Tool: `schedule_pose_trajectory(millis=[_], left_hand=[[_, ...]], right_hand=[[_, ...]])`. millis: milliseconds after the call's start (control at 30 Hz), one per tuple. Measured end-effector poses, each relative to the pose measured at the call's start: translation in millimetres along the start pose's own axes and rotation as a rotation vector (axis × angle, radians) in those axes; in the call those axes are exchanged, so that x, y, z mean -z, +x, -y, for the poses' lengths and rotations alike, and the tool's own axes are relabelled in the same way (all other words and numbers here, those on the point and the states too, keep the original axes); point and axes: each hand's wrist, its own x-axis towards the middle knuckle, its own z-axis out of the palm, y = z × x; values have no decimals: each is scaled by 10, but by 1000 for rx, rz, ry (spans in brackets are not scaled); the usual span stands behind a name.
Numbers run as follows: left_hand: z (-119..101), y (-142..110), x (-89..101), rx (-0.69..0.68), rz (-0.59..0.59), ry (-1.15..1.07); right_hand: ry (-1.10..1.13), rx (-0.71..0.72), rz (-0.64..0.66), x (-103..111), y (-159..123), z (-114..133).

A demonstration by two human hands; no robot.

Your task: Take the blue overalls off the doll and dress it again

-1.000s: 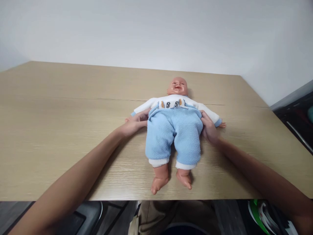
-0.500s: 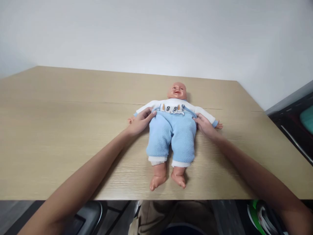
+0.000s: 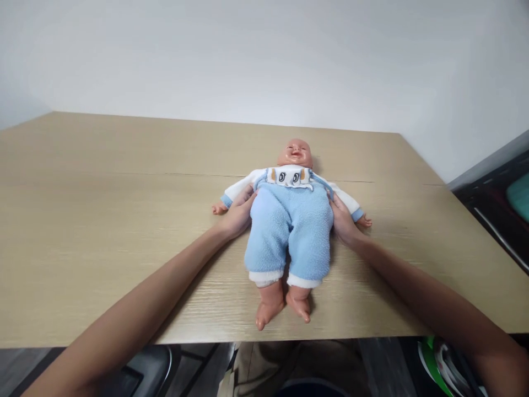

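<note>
A baby doll (image 3: pixel 291 220) lies on its back on the table, its head (image 3: pixel 296 153) at the far end and its bare feet toward me. It wears a white top and fuzzy light-blue overalls (image 3: pixel 268 231) with an animal face on the bib. My left hand (image 3: pixel 240 214) is closed around the doll's side at the waist, on the left. On the opposite side my right hand (image 3: pixel 344 220) grips the waist in the same way. The fingers of both hands are partly hidden under or behind the doll's body.
The wooden table (image 3: pixel 103 231) reaches back to a pale wall (image 3: pixel 248 60). Its front edge runs close to the doll's feet. A dark chair or case (image 3: pixel 144 369) is below at left, a green-and-white object (image 3: pixel 433 366) below at right. Dark shelving stands at far right.
Both hands have slid in closer around the doll's sides. The doll's torso looks slightly raised, its arms hang a little lower, and its feet have shifted slightly toward me.
</note>
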Motion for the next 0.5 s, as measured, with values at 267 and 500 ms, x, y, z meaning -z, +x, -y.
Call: schedule_pose_trajectory(millis=[267,500], left_hand=[[-168,63,167,-50,127,272],[-186,63,280,-59,121,317]], right_hand=[[-77,36,37,116,60,74],[-31,43,60,169,71,55]])
